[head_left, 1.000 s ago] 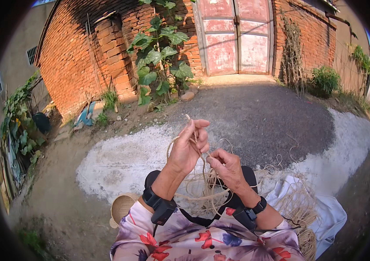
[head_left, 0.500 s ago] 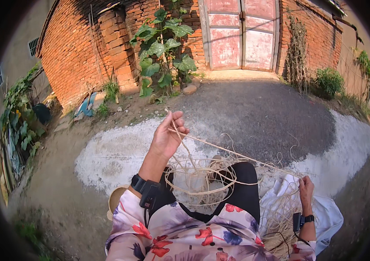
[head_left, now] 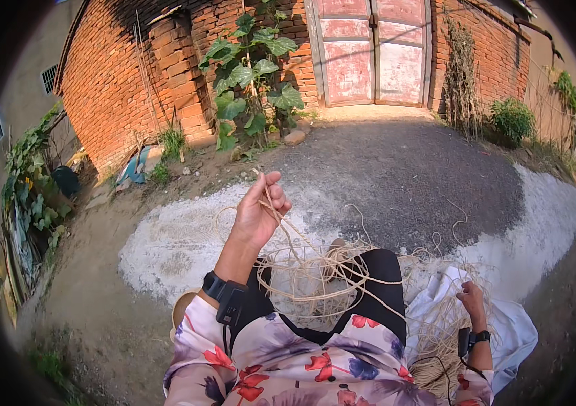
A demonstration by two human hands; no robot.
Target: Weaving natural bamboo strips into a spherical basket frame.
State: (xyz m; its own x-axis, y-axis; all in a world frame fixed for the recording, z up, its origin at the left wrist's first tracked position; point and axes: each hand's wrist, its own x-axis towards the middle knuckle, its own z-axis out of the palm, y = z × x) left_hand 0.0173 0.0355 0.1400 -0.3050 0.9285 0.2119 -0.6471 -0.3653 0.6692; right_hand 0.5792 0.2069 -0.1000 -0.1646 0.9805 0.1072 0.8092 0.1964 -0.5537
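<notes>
One high, one low
Our left hand (head_left: 259,215) pinches thin tan fibre cord (head_left: 289,237); right hand (head_left: 471,300) curled, grip unclear.

cord (head_left: 429,374) matt, fibrous; brick wall (head_left: 115,101) rough

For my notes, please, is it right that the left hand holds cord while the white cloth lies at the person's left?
Not quite: the head view shows the white cloth at the person's right; the left hand does hold cord.
</notes>
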